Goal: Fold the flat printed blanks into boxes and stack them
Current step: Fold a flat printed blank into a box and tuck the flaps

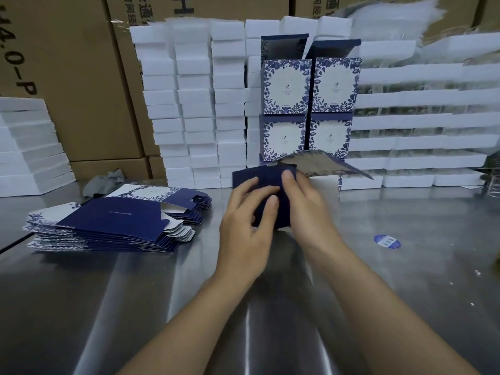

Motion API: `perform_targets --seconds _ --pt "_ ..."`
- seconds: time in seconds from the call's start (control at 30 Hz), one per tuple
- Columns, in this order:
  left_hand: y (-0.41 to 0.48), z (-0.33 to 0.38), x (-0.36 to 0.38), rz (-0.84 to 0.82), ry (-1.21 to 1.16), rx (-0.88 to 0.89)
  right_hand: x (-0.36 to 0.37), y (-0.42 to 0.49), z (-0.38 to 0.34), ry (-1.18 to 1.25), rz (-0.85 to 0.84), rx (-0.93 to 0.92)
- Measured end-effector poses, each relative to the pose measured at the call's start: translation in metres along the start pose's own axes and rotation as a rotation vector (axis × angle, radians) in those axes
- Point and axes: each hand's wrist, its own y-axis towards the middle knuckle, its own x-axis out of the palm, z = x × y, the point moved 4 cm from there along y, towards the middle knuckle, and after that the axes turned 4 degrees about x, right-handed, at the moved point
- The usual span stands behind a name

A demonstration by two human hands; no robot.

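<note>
Both my hands hold a dark blue, partly folded box blank point(266, 182) just above the steel table point(405, 266). My left hand point(244, 226) grips its near left side, fingers curled over the navy panel. My right hand point(303, 201) grips the right side, a finger pressing on the top edge. A printed flap point(324, 165) sticks out to the right, its grey inner face up. A pile of flat blue-and-white blanks point(108, 226) lies on the table at my left. Several folded boxes point(308, 109) with blue floral print stand stacked two high behind my hands.
White foam blocks point(194, 104) are piled in columns behind the boxes, and foam trays point(419, 117) at the right. Brown cartons point(67, 77) form the back wall. More foam point(27, 147) lies at far left. A blue sticker point(387, 241) sits on the table at right.
</note>
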Motion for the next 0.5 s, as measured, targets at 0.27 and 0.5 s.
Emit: perform_targets --seconds 0.27,0.5 --pt "0.005 -0.006 -0.013 0.085 0.046 -0.19 -0.001 -0.004 0.006 -0.102 -0.009 -0.008" --pt "0.013 -0.017 -0.018 0.126 -0.08 -0.227 0.01 -0.013 0.003 -0.281 -0.142 0.007"
